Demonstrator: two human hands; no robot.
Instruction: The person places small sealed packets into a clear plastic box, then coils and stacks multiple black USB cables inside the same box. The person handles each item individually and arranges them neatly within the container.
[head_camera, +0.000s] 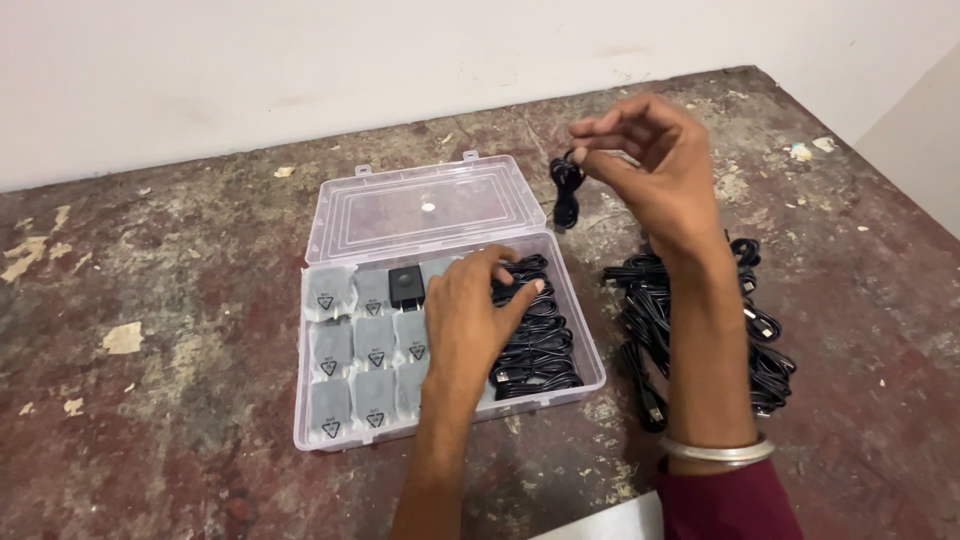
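Observation:
A clear plastic box lies open on a worn reddish table, its lid flat behind it. The box's left part holds several grey wrapped adapters and one bare black adapter. Coiled black cables fill its right part. My left hand rests inside the box, fingers spread on the cables beside the adapters. My right hand is raised behind the box and pinches a small coiled black cable that hangs from its fingertips.
A loose pile of black cables lies on the table right of the box, partly behind my right forearm. A white wall runs along the table's far edge. A pale sheet corner shows at the near edge.

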